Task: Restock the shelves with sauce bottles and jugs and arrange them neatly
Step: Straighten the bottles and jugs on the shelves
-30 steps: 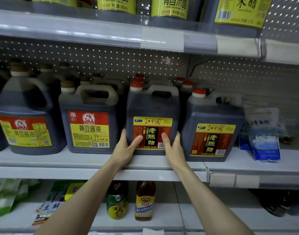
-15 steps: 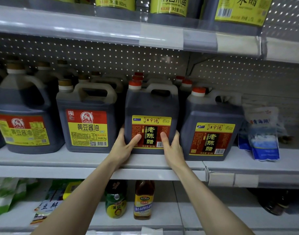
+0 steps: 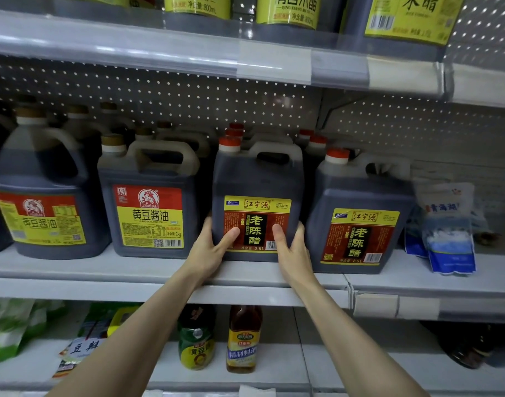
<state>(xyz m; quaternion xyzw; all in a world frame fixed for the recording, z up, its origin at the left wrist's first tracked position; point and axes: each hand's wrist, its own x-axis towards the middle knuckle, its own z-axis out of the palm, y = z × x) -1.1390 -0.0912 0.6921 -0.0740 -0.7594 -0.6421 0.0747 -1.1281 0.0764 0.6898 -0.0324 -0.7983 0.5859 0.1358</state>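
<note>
Together, the left grip and right grip clasp the boxy dark plastic jug by its lower corners.

The centre jug is standing on the middle shelf in mid-frame, with the left hand and the right hand gripping its lower sides. The soy jug is sitting just left of it, the far-left jug beyond that. The right jug is standing on its other side, with pouches lying at the frame's right. Rear jugs are lining up behind. Two bottles are standing on the lower shelf below
</note>
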